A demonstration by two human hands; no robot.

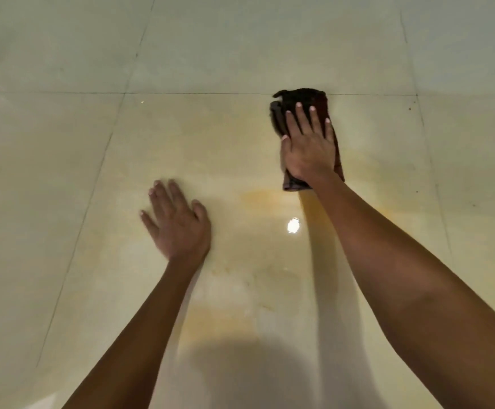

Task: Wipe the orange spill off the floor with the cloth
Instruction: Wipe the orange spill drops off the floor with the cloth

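Cloth: dark, folded, on floor beyond orange spill, near tile joint.
Spill: faint orange film, spread toward person from cloth.
Step advice: keep palm flat, press evenly, drag cloth back through orange in overlapping strokes.
Right hand: fingers straight, pressing cloth, arm extended.
Left hand: fingers spread, holding nothing, left of spill.
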